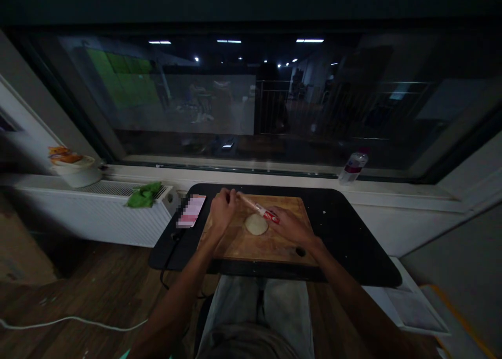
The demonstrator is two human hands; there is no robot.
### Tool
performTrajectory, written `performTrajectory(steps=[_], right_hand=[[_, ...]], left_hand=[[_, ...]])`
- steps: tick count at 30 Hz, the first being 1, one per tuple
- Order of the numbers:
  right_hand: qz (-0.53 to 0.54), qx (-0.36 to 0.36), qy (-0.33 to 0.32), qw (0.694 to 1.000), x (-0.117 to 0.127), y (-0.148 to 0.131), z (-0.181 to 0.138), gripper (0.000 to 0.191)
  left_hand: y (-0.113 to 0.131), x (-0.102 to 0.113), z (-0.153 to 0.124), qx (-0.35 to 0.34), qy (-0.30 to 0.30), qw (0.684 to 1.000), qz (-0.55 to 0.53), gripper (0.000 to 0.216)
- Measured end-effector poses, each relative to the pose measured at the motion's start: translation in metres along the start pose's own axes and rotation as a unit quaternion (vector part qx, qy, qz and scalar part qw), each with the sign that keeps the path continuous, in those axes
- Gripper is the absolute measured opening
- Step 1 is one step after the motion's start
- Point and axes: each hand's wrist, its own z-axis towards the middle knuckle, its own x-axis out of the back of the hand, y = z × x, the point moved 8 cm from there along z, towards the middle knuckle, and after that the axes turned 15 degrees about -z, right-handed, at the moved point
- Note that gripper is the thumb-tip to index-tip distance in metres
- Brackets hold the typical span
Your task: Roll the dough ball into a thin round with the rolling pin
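A wrapped sausage (251, 203), pinkish with a red and white label, slants over the cutting board. My right hand (290, 226) is closed around its labelled lower end. At its upper end, my left hand (223, 211) has its fingers pinched together on the tip. A round, flat piece of pale dough (256, 225) lies on the wooden cutting board (243, 249), just below the sausage. The fingers of my right hand partly hide the label.
The board rests on a black table (349, 239). A phone (192, 211) lies left of it, with a cable nearby. A bottle (353, 166) stands on the windowsill. On the left are a green cloth (144, 195) on the radiator and a white tub (78, 172).
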Motion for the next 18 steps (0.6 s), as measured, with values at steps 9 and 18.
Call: performTrajectory(steps=[9,18], right_hand=[[-0.178,0.162,-0.067,0.968,-0.027,-0.023,0.004,0.051],[-0.240,-0.031,0.055,0.969,-0.009,-0.010,-0.010,0.043]], left_hand=[[0.008,-0.029,-0.025,-0.121,-0.246,0.924,0.268,0.030],[-0.021,-0.042,-0.053,-0.129,-0.272,0.915,0.268,0.046]])
